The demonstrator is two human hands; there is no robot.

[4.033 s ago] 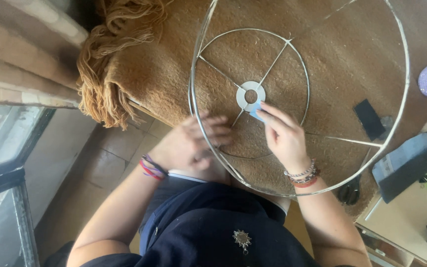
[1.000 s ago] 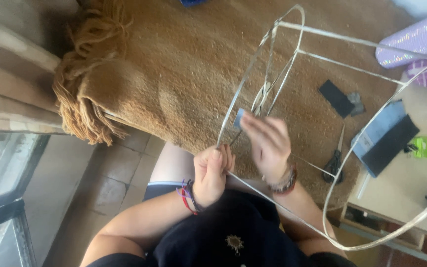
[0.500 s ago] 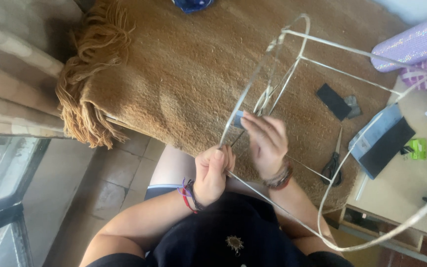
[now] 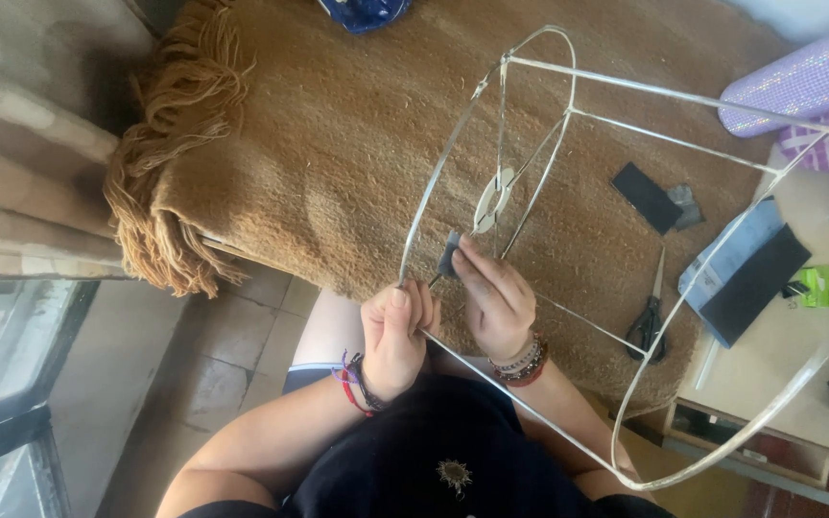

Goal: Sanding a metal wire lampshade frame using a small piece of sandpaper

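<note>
Wire lampshade frame (image 4: pixel 568 125) sits tilted over the near edge of the brown rug (image 4: pixel 338 153), left hand (image 4: pixel 393 336) fisted tight around its bottom ring, right hand (image 4: pixel 496 302) pinching a small dark pad (image 4: pixel 448 255) against a strut just beside it.

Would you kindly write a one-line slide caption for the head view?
Left hand grips a wire lampshade frame while right hand presses a small dark pad to it, above a brown fringed rug.
</note>
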